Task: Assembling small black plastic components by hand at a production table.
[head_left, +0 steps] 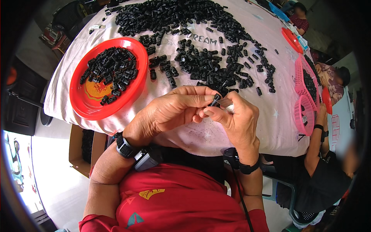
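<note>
Between the thumb and fingers of my left hand [170,108] is a small black plastic part [215,101], held above the near edge of the table. My right hand [242,121] meets it from the other side, pinching a small translucent tool [227,104] whose tip is at the part; its exact kind is hidden by my fingers. Just beyond my hands lies a loose heap of the same black parts [208,63]. To the left, a red plastic basin [77,98] holds many more black parts [112,65].
A larger pile of black parts [174,15] covers the far side of the pale pink tablecloth [266,133]. Pink baskets [301,114] stand at the right edge, where a person in black [320,170] sits. Other people sit farther back. A cardboard box [75,156] stands below the table's left side.
</note>
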Tool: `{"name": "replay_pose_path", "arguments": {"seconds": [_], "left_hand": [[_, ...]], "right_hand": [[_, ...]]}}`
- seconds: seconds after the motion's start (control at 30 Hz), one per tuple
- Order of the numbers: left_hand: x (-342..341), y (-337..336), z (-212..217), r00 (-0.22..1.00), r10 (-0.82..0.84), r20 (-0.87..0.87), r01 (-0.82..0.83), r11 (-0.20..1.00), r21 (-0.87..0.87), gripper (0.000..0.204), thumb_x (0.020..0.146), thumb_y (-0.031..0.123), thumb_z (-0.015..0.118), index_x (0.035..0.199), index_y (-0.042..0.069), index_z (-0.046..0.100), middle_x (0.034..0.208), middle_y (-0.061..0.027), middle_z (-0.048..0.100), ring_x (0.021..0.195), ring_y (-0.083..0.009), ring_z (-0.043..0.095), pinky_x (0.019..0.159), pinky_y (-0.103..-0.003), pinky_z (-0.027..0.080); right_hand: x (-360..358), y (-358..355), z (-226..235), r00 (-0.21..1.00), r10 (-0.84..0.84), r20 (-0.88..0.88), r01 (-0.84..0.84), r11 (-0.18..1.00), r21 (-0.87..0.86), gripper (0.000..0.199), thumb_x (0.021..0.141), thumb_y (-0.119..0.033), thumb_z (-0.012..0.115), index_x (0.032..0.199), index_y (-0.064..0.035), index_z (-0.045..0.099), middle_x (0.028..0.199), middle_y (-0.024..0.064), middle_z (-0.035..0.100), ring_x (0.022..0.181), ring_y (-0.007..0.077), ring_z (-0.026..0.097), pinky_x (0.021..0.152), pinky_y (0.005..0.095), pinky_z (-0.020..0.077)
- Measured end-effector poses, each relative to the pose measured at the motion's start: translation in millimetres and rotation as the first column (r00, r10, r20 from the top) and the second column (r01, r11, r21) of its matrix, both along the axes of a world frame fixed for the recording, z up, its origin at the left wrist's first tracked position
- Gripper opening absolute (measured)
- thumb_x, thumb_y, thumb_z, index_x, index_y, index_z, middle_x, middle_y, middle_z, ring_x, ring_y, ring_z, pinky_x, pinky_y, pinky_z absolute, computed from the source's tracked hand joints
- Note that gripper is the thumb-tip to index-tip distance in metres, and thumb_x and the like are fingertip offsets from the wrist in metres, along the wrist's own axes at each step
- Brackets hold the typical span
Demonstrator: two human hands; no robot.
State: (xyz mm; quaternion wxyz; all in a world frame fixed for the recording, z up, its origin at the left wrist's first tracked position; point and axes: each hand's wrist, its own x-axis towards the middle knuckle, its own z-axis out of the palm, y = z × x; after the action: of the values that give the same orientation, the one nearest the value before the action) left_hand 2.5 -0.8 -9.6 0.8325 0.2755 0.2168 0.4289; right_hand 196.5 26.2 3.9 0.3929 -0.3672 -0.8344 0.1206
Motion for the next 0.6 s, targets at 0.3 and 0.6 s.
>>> {"name": "replay_pose_path", "arguments": {"seconds": [0.3, 0.6], "left_hand": [[1.6, -0.8, 2.8, 0.998, 0.032, -0.045, -0.031, 0.999, 0.027, 0.025, 0.095, 0.016, 0.057, 0.117, 0.004, 0.058, 0.094, 0.0003, 0.062, 0.078, -0.0071, 0.058, 0.069, -0.022, 0.048], [3.3, -1.7, 2.3, 0.998, 0.041, -0.043, -0.039, 0.998, 0.042, 0.025, 0.096, 0.018, 0.056, 0.117, 0.004, 0.058, 0.097, 0.0006, 0.062, 0.080, -0.0066, 0.057, 0.070, -0.022, 0.047]], "right_hand": [[-1.0, -1.3, 3.6, 0.999, -0.026, 0.038, 0.023, 0.997, 0.072, 0.053, 0.076, -0.056, 0.070, 0.065, -0.0065, 0.051, 0.055, 0.0085, 0.057, 0.045, 0.0240, 0.057, 0.042, 0.0333, 0.0421], [-4.4, -0.9, -2.5, 1.000, 0.018, -0.003, -0.018, 1.000, -0.005, 0.051, 0.074, -0.053, 0.072, 0.067, -0.0059, 0.055, 0.059, 0.0090, 0.060, 0.047, 0.0231, 0.058, 0.043, 0.0320, 0.0438]]}}
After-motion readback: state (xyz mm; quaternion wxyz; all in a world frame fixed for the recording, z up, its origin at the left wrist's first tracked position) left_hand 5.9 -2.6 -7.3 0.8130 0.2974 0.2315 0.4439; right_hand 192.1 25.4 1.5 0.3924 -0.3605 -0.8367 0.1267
